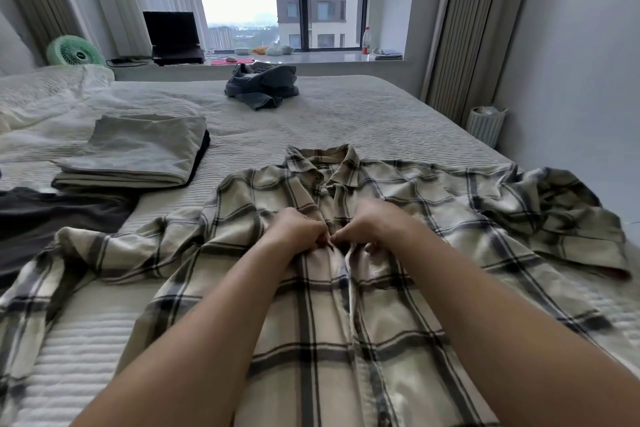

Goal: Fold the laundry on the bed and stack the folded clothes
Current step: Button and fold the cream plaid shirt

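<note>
A beige plaid shirt (433, 204) lies spread face up on the bed (346, 121), collar away from me, sleeves out to both sides. My left hand (298, 229) and my right hand (370, 222) meet at the shirt's front placket, each pinching an edge of the fabric at chest height. A folded light grey garment (138, 149) sits on a dark folded piece at the left. A dark grey garment (52, 215) lies flat at the left edge. A crumpled grey garment (263, 85) lies at the far side of the bed.
A white duvet and pillow (45, 94) are bunched at the far left. The window sill (311, 59) behind the bed holds a laptop, a green fan and a bottle. A white bin (486, 125) stands on the floor at the right.
</note>
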